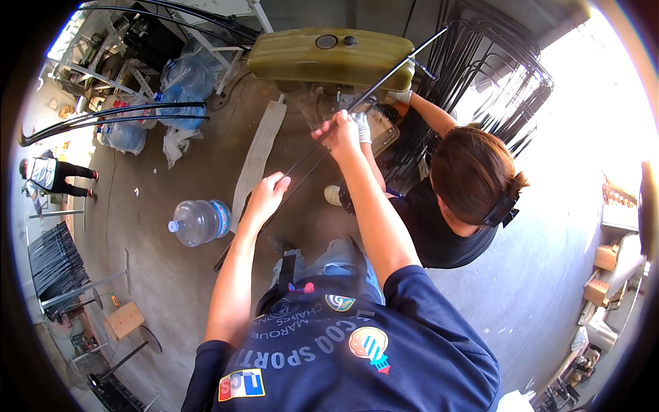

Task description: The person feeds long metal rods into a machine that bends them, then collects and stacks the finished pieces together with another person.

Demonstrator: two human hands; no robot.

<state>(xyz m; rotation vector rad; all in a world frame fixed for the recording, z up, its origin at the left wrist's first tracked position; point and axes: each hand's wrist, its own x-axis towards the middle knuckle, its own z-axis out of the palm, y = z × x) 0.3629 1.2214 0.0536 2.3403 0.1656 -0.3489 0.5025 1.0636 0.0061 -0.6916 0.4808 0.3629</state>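
A pair of long, thin black rods (384, 79) runs slantwise from near my legs up to the far right, where the ends fork apart. My left hand (264, 198) is closed around their lower stretch. Farther up, my right hand (338, 136) grips them with the fingers curled. Just beyond my right hand is the gloved hand (362, 128) of a co-worker (473, 172) crouching on the right. The co-worker's other gloved hand (400, 97) is by the end of an olive-yellow tank (295, 58), below the rods' far part.
A large clear water bottle (198, 223) lies on the floor at left, beside a long pale strip (259, 147). Many bent black rods (494, 62) stand behind the co-worker. More black rods (137, 113) jut in from the left. Another person (58, 177) stands far left.
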